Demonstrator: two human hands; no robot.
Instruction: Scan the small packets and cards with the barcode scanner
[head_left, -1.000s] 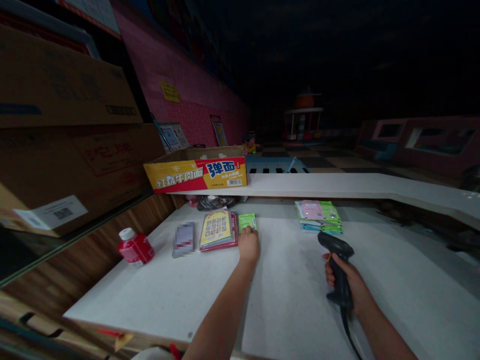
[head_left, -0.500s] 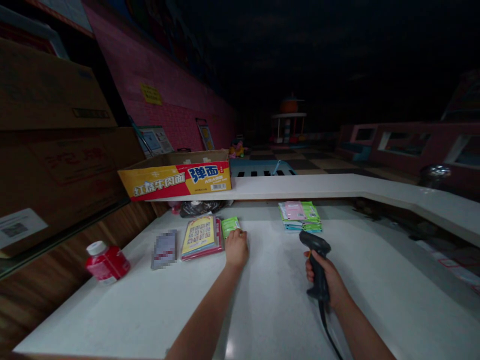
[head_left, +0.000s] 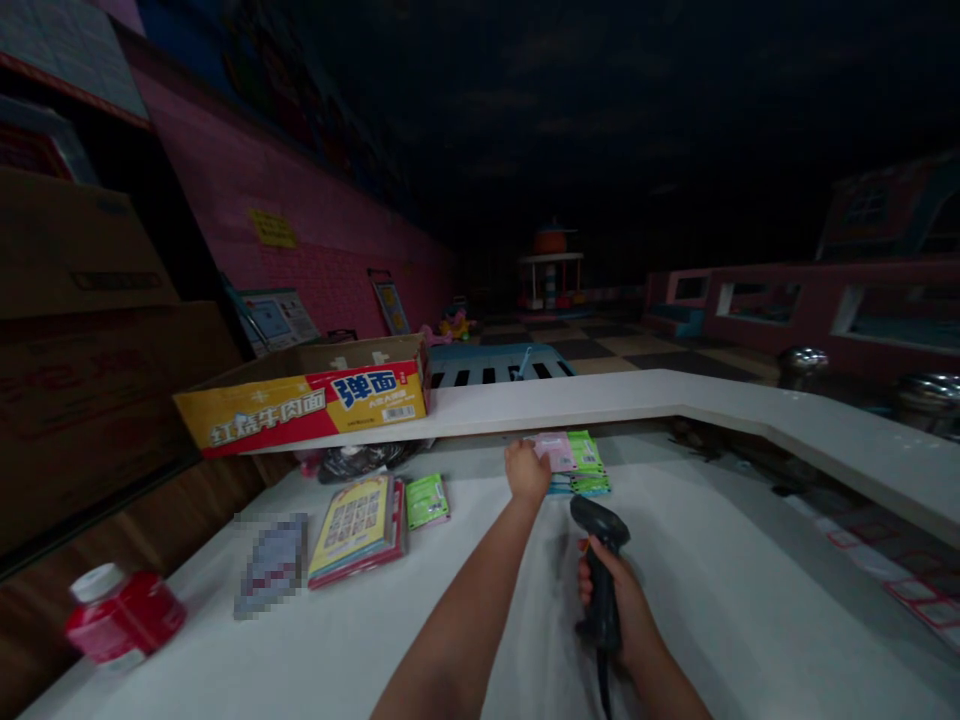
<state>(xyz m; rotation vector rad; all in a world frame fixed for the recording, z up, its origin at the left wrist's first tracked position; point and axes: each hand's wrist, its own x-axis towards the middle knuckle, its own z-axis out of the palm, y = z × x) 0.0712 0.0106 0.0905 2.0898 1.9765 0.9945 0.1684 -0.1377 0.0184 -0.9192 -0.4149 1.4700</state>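
Note:
My right hand [head_left: 626, 605] is closed round the grip of a black barcode scanner [head_left: 600, 570], its head pointing away over the white counter [head_left: 465, 640]. My left hand [head_left: 527, 470] reaches forward and rests with curled fingers on the left edge of a stack of pink and green packets [head_left: 576, 462] under the raised ledge. A single green packet [head_left: 427, 500] lies to the left, apart from the hand, beside a yellow booklet stack [head_left: 356, 528].
A red bottle with a white cap [head_left: 120, 618] lies at the counter's left end. A yellow and red noodle carton [head_left: 300, 405] sits on the raised white ledge [head_left: 675, 395]. Brown cardboard boxes [head_left: 82, 380] stand at left. A dark bag [head_left: 360, 458] lies under the ledge.
My left hand has left the green packet and moved right to the stack of pink and green packets. The scanner hand drew slightly closer to it. The view shifted right.

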